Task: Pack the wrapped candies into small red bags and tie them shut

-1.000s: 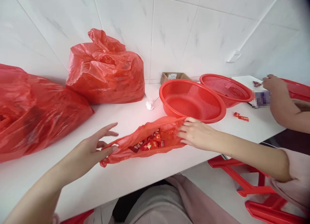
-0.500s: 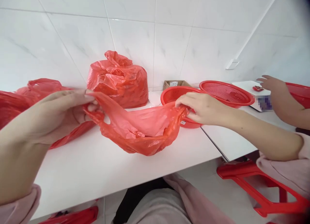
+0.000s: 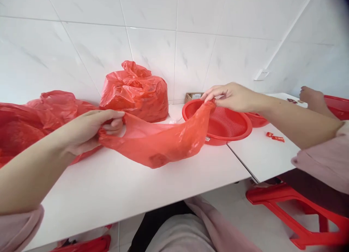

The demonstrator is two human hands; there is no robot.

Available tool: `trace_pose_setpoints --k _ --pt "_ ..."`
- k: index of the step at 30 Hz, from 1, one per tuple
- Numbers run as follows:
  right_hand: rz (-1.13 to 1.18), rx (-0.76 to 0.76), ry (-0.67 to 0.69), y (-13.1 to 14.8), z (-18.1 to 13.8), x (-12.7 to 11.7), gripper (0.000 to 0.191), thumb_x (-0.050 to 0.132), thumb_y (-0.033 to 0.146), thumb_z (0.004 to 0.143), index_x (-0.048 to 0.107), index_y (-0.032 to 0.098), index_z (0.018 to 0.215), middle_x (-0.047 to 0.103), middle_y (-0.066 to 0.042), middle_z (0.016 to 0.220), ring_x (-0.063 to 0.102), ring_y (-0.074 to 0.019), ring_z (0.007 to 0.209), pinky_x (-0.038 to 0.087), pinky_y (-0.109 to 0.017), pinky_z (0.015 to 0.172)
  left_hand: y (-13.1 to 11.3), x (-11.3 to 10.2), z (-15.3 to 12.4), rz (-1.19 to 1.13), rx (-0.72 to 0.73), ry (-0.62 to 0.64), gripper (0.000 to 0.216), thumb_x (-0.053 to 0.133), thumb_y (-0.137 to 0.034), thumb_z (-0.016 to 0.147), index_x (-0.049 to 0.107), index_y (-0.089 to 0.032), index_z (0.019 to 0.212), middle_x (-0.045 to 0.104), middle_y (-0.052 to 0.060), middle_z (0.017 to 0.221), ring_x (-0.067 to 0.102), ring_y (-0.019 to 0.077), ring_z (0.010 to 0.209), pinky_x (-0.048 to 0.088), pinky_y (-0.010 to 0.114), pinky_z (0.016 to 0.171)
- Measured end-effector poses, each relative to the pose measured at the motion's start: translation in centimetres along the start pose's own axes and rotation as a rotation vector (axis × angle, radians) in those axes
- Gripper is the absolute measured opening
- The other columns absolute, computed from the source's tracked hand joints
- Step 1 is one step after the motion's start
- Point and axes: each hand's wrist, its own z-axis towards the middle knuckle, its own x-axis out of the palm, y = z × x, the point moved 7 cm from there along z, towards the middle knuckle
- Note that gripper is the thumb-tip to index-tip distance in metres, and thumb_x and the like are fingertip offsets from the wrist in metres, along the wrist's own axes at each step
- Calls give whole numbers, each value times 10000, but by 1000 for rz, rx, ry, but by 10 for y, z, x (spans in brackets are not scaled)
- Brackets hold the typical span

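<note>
A thin red plastic bag [image 3: 160, 143] is stretched between my two hands above the white table [image 3: 131, 194]. My left hand [image 3: 92, 130] pinches its left end by a handle loop. Fingers of my right hand [image 3: 226, 96] grip the bag's right upper corner, in front of a red perforated basket [image 3: 231, 125]. The bag sags in the middle, and a darker small lump shows through its bottom; what it is I cannot make out.
A full, knotted red bag [image 3: 136, 92] stands against the tiled wall. More red bags [image 3: 32, 121] lie at left. Small red packets [image 3: 278, 138] lie on the right-hand table. Another person's hand [image 3: 312, 96] is at far right, above a red stool [image 3: 300, 212].
My right hand has risen with its corner of the bag, and the bag's opening has drawn narrower. My left hand has shifted right. Small packets now show on the right-hand table.
</note>
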Motion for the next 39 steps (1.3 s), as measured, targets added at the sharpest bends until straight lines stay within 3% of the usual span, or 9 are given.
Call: trace_pose_setpoints --k 6,12,17,21,26,29,32,36,39 --pt "52 54 4 -7 14 -10 124 657 310 854 728 208 861 685 -44 1048 646 -213 977 531 -384 874 -33 -23 7 11 66 -24 330 515 -324 841 333 -185 604 307 -68 534 318 1 437 279 170 548" --pt "-3 30 13 0 31 -6 55 682 179 816 737 186 815 675 -20 926 657 -216 941 530 -410 876 -55 -39 4 3 295 -200 270 508 -355 869 590 -113 783 559 -68 701 622 181 945 357 311 842" --pt "171 -62 22 34 47 3 115 647 92 827 730 167 855 643 9 780 678 -178 848 545 -342 795 -65 -11 -3 52 462 -105 279 607 -300 864 691 -131 1070 714 -15 940 628 259 1085 449 335 879" --pt "209 -209 109 83 58 30 255 567 -22 811 699 169 915 669 10 818 652 -117 712 560 -280 706 -57 41 1 115 418 180 566 672 -363 849 499 -280 1381 713 -16 1003 660 216 1007 520 318 829" --pt "267 -361 153 121 68 68 223 552 14 832 632 193 939 652 23 933 623 -110 810 554 -253 727 -35 83 16 276 286 277 300 611 -415 881 696 -171 1033 662 -35 721 534 61 575 420 164 523" --pt "389 -415 -25 109 66 69 207 570 41 839 605 182 986 632 -1 1084 614 -131 978 538 -277 852 -27 79 28 100 255 199 293 581 -425 896 695 -158 858 659 -4 707 497 61 513 417 173 474" --pt "473 -235 -99 70 57 79 244 606 147 862 574 162 1103 635 -38 1081 623 -149 971 537 -320 858 -19 72 34 43 200 168 378 566 -506 884 676 -150 819 597 0 613 481 74 459 423 189 442" --pt "537 -20 227 31 21 138 359 647 317 861 564 174 1179 665 -48 1063 644 -172 944 550 -329 805 -20 72 30 3 208 193 422 542 -564 879 652 -161 818 550 -6 582 491 86 458 440 199 459" --pt "461 29 414 6 -14 183 170 609 302 871 661 216 1008 690 19 903 656 -149 810 542 -274 679 -23 65 27 -42 241 142 429 513 -556 904 629 -161 785 444 -39 523 445 66 442 424 175 465"
